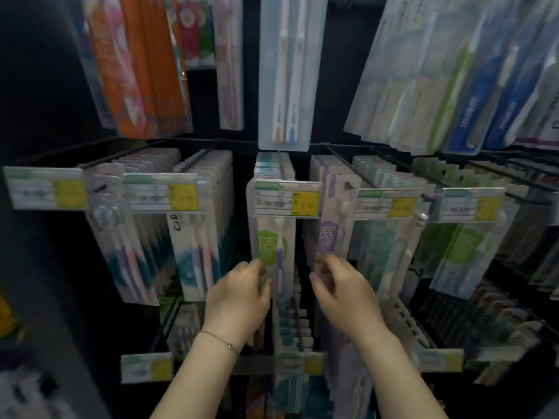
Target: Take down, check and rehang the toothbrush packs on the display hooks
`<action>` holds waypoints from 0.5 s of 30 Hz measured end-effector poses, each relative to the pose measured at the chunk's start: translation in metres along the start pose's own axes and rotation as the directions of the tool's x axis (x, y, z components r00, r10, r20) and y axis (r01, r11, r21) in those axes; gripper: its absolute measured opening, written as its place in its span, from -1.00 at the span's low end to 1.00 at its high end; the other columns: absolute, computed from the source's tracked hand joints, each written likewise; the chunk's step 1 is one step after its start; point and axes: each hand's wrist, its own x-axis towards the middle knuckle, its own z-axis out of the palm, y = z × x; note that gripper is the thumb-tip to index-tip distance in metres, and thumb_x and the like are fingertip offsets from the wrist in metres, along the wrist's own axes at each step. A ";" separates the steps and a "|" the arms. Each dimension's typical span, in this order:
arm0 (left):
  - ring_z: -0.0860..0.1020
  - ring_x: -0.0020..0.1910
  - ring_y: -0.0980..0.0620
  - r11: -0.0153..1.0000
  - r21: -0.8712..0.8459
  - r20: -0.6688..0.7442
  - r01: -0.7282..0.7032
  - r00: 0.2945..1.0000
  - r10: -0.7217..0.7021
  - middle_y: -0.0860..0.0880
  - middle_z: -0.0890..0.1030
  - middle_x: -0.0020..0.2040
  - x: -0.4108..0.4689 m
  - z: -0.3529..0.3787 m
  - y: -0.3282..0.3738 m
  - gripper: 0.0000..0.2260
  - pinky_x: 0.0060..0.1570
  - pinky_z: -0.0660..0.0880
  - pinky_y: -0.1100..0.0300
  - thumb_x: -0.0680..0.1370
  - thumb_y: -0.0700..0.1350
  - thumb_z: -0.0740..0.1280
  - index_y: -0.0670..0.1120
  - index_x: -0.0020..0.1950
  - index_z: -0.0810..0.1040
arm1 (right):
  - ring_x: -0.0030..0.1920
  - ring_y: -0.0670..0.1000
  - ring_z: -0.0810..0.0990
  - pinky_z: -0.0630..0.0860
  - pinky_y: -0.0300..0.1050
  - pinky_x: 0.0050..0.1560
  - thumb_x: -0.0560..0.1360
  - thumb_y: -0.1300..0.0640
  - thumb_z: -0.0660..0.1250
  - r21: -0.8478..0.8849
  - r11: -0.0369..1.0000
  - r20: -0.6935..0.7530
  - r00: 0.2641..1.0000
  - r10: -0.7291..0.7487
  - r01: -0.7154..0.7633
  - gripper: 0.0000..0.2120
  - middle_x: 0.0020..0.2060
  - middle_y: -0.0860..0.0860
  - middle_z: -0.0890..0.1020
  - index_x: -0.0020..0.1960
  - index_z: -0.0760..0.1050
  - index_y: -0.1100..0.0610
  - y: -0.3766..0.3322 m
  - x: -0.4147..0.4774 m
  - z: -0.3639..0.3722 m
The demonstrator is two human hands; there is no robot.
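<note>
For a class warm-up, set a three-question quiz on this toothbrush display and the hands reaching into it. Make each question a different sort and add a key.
1. True or false: the left hand has a thin bracelet at its wrist.
2. The toothbrush handle in the front pack nearest that hand is: A orange, B purple, C black.
3. Fill in: the price label above that pack has a ___ patch on its right side.
Key: 1 true; 2 B; 3 yellow.
</note>
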 end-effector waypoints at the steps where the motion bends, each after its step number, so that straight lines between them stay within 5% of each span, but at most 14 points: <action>1: 0.54 -0.11 0.04 1.000 -0.003 0.021 0.016 1.000 -0.015 0.04 0.53 -0.06 0.001 -0.001 -0.004 -0.86 -0.19 0.54 0.05 0.59 0.04 0.20 0.02 0.06 0.46 | -0.08 -0.14 0.49 0.41 -0.23 -0.13 0.58 -0.02 0.26 0.033 0.999 0.013 1.000 0.026 -0.026 -0.69 -0.01 -0.16 0.50 0.31 0.43 -0.02 -0.003 0.002 0.005; 8: 0.51 0.17 0.06 0.962 -0.274 0.115 0.011 0.993 0.021 0.05 0.50 0.26 0.011 0.008 -0.030 -0.62 0.11 0.52 0.02 0.60 0.03 0.23 0.02 0.41 0.32 | -0.12 -0.18 0.54 0.45 -0.42 -0.17 0.57 0.06 0.30 0.329 0.928 0.014 0.983 0.180 -0.175 -0.70 -0.02 -0.11 0.59 0.29 0.47 0.03 -0.013 0.011 0.032; 12: 0.50 0.14 0.15 0.914 -0.405 0.122 0.015 0.992 0.037 0.09 0.53 0.23 0.013 0.015 -0.032 -0.71 0.14 0.50 0.09 0.62 0.00 0.21 0.04 0.34 0.40 | -0.08 -0.12 0.59 0.56 -0.14 -0.03 0.59 0.05 0.27 0.402 0.893 0.023 0.977 0.211 -0.203 -0.83 -0.05 -0.16 0.61 0.17 0.52 -0.02 -0.019 0.015 0.041; 15: 0.53 0.05 0.16 0.896 -0.444 0.098 0.018 0.995 0.028 0.11 0.58 0.09 0.014 0.016 -0.032 -0.84 0.07 0.53 0.07 0.62 -0.02 0.20 0.05 0.18 0.48 | -0.19 -0.07 0.61 0.55 -0.10 -0.14 0.60 0.06 0.24 0.437 0.881 -0.003 0.979 0.205 -0.184 -0.92 -0.17 -0.12 0.63 0.00 0.51 -0.07 -0.023 0.018 0.045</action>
